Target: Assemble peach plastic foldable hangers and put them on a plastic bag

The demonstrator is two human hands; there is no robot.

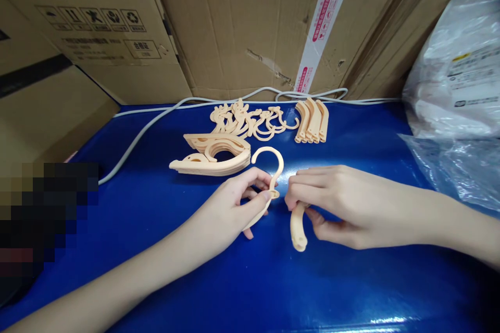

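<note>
My left hand (234,208) is closed around a peach plastic hook piece (270,164), whose curved hook stands up above my fingers. My right hand (336,203) pinches a short curved peach arm piece (298,229) that hangs down toward the blue table (156,250). The two hands are close together, fingertips almost touching, over the middle of the table.
Behind the hands lie a stack of peach hanger bodies (213,156), a heap of loose hooks (250,120) and a row of curved arms (312,120). A white cable (156,119) runs along the back. Cardboard boxes (242,26) wall the rear; a plastic bag (457,93) sits right.
</note>
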